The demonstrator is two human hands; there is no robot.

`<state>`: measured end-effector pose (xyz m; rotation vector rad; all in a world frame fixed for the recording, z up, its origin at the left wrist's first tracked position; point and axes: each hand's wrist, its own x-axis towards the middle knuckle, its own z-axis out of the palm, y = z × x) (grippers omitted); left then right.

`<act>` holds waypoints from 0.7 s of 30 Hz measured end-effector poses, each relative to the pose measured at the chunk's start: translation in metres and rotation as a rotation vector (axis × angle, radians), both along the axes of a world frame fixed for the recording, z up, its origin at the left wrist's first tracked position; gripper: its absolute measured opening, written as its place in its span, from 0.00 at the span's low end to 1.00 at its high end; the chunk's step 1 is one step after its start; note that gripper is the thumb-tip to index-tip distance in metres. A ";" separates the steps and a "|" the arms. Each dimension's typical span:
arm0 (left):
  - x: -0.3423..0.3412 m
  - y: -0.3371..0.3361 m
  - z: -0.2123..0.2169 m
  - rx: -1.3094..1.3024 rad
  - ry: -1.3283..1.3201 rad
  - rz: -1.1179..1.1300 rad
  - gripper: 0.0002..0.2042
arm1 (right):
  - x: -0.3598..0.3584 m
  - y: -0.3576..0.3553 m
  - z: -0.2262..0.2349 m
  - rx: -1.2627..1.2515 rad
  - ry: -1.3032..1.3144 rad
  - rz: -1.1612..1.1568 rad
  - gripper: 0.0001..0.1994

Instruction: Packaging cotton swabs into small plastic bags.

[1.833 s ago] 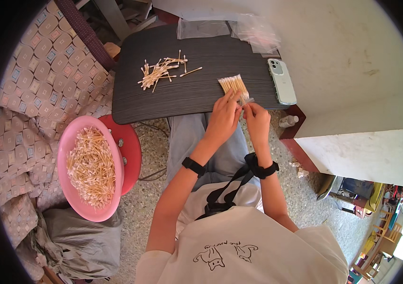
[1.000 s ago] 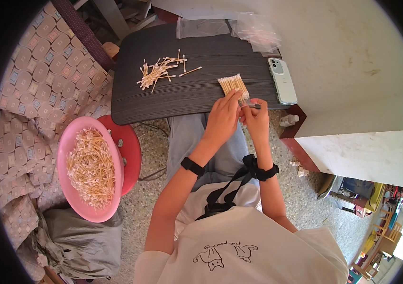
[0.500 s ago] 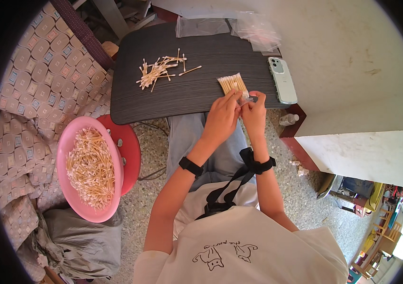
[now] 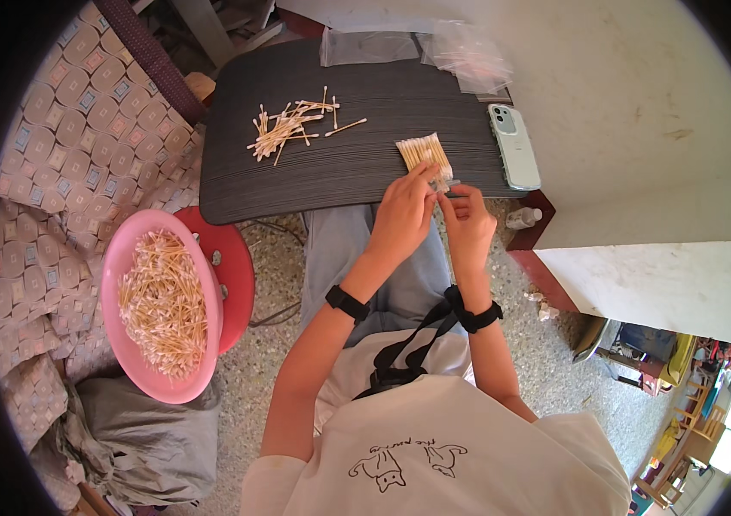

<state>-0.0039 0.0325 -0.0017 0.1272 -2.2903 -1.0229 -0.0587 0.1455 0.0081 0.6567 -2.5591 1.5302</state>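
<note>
A flat clear plastic bag of cotton swabs (image 4: 421, 153) lies at the near edge of the dark table, its swabs in a tidy row. My left hand (image 4: 401, 215) is closed on the near part of the bag, fingers pressing its top. My right hand (image 4: 471, 230) pinches the bag's near end beside the left fingertips, its fingers curled. A small greyish piece shows between the two hands, too small to name. Farther left on the table is a loose pile of cotton swabs (image 4: 284, 129), with a single swab (image 4: 345, 128) lying apart.
Clear plastic bags (image 4: 468, 56) lie at the table's (image 4: 253, 193) far right, a phone (image 4: 513, 146) at its right edge. On a red stool (image 4: 241, 284) to my left rests a pink basin (image 4: 116, 344) full of swabs. A wall stands right, with a small bottle (image 4: 523, 218) near it.
My right hand has shifted slightly toward me and to the right, its fingers opening out a little from the bag's end. The left hand and the bag have stayed nearly still.
</note>
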 end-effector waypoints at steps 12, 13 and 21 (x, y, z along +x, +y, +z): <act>-0.004 0.001 -0.002 0.044 0.048 -0.012 0.04 | -0.005 -0.006 -0.016 0.043 0.203 0.004 0.06; -0.004 0.001 -0.003 0.044 0.049 -0.013 0.04 | -0.006 -0.006 -0.017 0.025 0.159 0.003 0.06; -0.002 -0.002 -0.001 0.029 0.028 -0.004 0.04 | -0.006 -0.006 -0.007 -0.073 0.063 0.007 0.08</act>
